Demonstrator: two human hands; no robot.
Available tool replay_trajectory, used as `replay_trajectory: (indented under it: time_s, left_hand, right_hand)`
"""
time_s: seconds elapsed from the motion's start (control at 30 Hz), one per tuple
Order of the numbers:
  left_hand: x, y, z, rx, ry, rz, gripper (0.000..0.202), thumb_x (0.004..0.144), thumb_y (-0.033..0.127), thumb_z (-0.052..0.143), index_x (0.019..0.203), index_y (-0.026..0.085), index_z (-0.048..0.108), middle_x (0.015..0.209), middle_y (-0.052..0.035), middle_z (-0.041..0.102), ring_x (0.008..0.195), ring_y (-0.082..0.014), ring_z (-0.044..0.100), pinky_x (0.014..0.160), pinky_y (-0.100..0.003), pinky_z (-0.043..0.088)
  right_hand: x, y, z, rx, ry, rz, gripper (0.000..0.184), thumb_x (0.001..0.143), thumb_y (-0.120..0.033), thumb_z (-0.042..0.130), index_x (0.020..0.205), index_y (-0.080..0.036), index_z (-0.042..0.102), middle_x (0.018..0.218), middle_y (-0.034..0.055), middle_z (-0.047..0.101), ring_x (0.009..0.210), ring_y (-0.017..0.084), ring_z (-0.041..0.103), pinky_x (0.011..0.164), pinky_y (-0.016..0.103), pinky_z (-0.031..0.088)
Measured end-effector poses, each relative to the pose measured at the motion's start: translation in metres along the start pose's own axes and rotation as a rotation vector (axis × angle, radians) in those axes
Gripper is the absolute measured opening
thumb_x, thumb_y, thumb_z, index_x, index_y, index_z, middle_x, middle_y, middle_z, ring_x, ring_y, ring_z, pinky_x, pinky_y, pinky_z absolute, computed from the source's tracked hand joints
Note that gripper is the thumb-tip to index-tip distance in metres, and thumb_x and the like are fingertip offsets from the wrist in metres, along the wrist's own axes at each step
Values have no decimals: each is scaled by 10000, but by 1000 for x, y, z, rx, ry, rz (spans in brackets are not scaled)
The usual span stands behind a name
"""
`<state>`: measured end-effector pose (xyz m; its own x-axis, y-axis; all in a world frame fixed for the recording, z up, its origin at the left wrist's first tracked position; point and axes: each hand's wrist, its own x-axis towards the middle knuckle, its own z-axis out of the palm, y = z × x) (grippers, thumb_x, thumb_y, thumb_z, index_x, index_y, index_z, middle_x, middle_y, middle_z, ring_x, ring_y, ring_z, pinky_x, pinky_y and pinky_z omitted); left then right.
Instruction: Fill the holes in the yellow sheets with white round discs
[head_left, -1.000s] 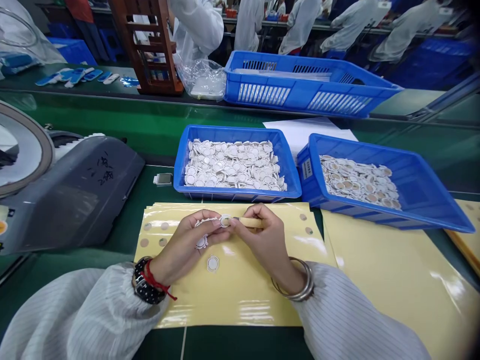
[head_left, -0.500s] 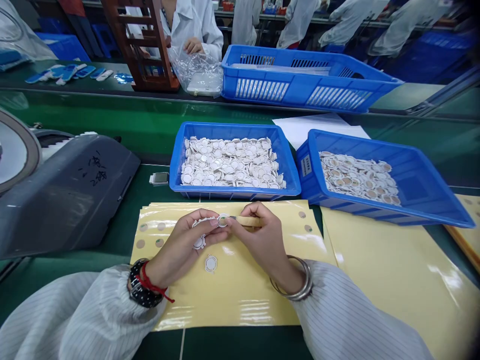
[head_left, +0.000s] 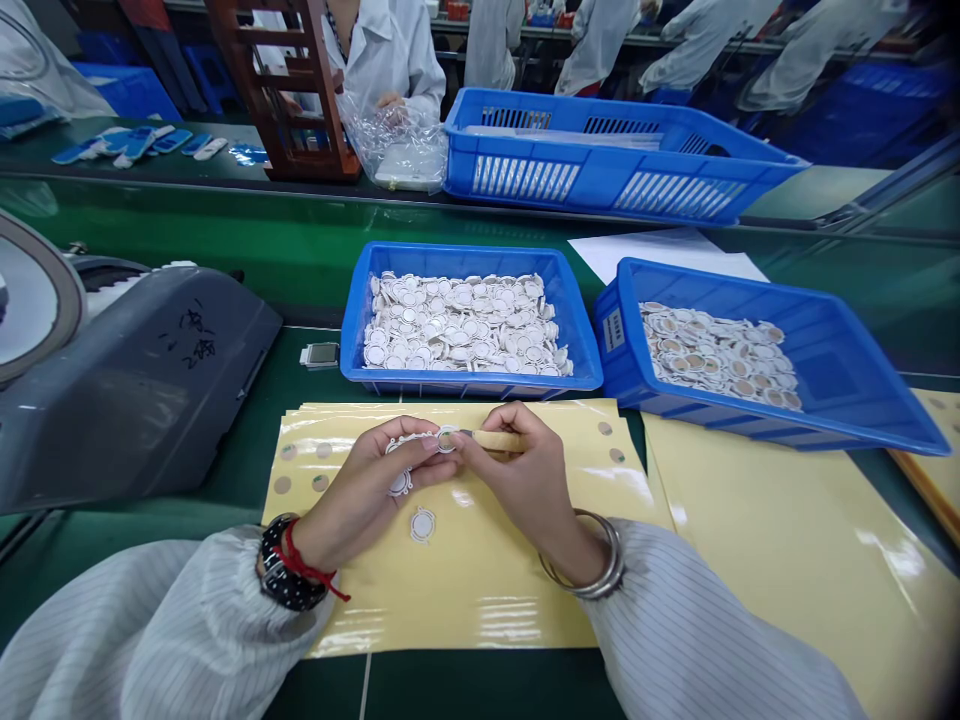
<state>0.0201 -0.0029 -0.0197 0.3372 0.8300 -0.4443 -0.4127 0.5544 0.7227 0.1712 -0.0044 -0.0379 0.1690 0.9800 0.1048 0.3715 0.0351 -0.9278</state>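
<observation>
- While the left hand (head_left: 367, 475) pinches a disc (head_left: 447, 439), with other discs (head_left: 400, 484) tucked in its curled fingers, the held disc hangs above the sheet (head_left: 480, 605), towards its far edge.
- The right hand (head_left: 517, 460) is closed around a tool (head_left: 499, 441) pointed at the disc; whether the tip touches cannot be told.
- The step in hand looks like close work on the disc's face; the next move seems to call for a steady left pinch and light control of the tip.
- A loose disc (head_left: 422, 525) lies left of the sheet's middle.
- Dots (head_left: 282, 485) sit by the sheet's far corners.
- Beyond the sheet's far edge, the surface (head_left: 435, 685) carries a bin (head_left: 471, 384) of discs.
</observation>
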Motion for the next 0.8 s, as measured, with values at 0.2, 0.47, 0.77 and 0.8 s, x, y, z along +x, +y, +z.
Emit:
replay_trajectory:
  time_s: [0.2, 0.47, 0.77, 0.8]
  left_hand:
    - [0, -1, 0, 22, 14, 14, 109, 728, 193, 674, 795, 136, 609, 862, -60, 684, 859, -147, 628, 865, -282, 468]
    - [0, 0, 1, -29, 31, 1, 103, 738, 187, 657, 778, 126, 584, 822, -61, 685, 883, -179, 639, 895, -298, 451]
    - [-5, 9, -1, 94, -106, -28, 63, 785, 199, 570, 780, 137, 577, 890, -66, 659, 810, -166, 634, 669, -237, 501]
    - [-7, 14, -2, 158, -94, -19, 79, 789, 221, 564, 797, 145, 584, 908, -63, 652, 780, -160, 631, 592, -212, 490]
  right_hand:
    - [-1, 3, 0, -110, 21, -86, 295, 655, -369, 696, 626, -200, 456, 570, -37, 512, 522, 107, 483, 496, 235, 396]
    - [6, -3, -15, -326, 90, -321, 155, 803, -344, 575, 853, -197, 569, 803, 37, 610, 752, 171, 575, 641, 287, 444]
    - [4, -22, -35, -115, -98, -324, 63, 793, -235, 579, 782, -196, 628, 731, 18, 623, 681, 147, 591, 544, 248, 469]
    - [9, -24, -49, -173, 54, -376, 75, 791, -250, 585, 788, -192, 633, 737, 25, 635, 687, 153, 596, 574, 264, 476]
